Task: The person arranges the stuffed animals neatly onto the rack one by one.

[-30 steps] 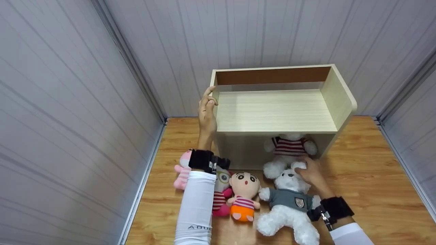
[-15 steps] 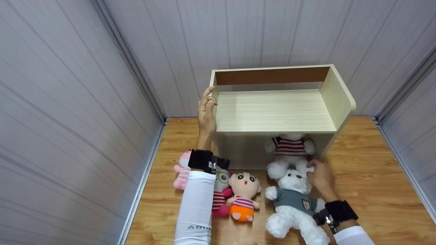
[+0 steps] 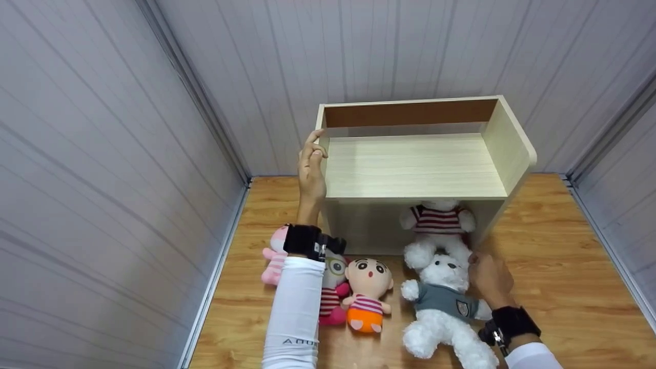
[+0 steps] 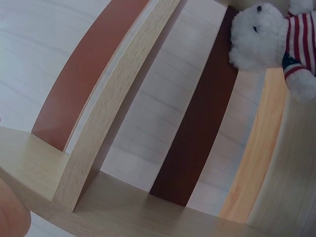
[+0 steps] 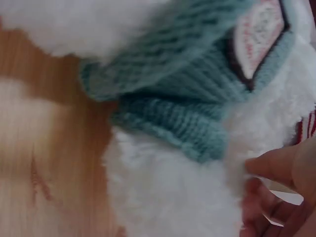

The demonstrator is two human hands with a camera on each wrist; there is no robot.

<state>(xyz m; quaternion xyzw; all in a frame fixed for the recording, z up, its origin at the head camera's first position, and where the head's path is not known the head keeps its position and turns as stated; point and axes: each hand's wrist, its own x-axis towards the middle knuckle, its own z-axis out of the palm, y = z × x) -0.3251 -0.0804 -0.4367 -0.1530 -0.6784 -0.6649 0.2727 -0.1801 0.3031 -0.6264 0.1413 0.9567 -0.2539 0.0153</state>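
A pale wooden shelf unit [image 3: 415, 166] stands against the back wall. My left hand [image 3: 312, 171] grips the front edge of its left side panel; the left wrist view shows only a bit of that hand [image 4: 12, 212]. A white teddy bear in a grey-green knit top [image 3: 443, 300] lies face up on the floor before the shelf. Beside its head, my right hand [image 3: 491, 279] touches the fur with loosely bent fingers [image 5: 269, 165]. In the lower compartment sits another white teddy bear [image 3: 438, 220] in a red-striped top, its legs partly behind the first bear's head.
A doll with orange shorts [image 3: 365, 297] lies left of the near bear. Next to it a pink owl-like plush [image 3: 333, 307] and a pink-striped plush [image 3: 274, 264] are partly hidden by my left arm. Grey panel walls [image 3: 384, 51] enclose the wooden floor [image 3: 574, 256].
The near bear was shifted to the right with my right hand at its head. Lately that hand has slid down and right along the head, the bear barely moving. My left hand stayed put.
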